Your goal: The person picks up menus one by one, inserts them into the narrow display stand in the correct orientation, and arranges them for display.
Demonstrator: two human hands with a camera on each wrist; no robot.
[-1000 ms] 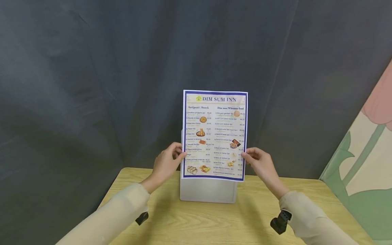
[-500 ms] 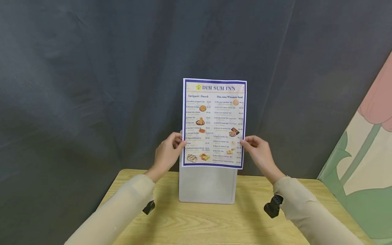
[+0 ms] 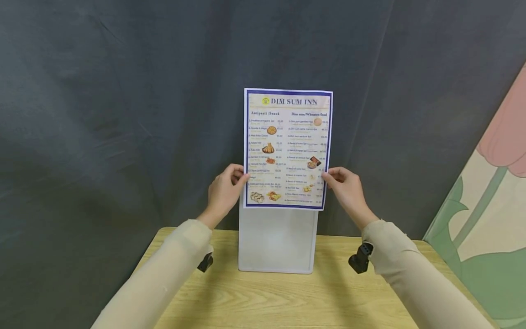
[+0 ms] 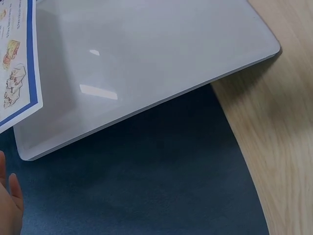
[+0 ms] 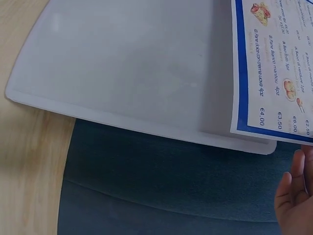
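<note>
The left hand (image 3: 222, 194) and right hand (image 3: 348, 192) pinch the side edges of the blue-bordered paper menu (image 3: 287, 148), partly inside the upright clear plastic stand (image 3: 276, 242) on the wooden table (image 3: 283, 297). Best keep both edges level.

Even, dim light; sharp frames, faint glare.

We see a pale wooden table (image 3: 263, 301) at six o'clock, its grain running sideways. Behind it a dark blue-grey cloth backdrop (image 3: 102, 114) fills nine through twelve to two o'clock. At four o'clock leans a painted panel (image 3: 489, 219) with pink flower and green stem
</note>
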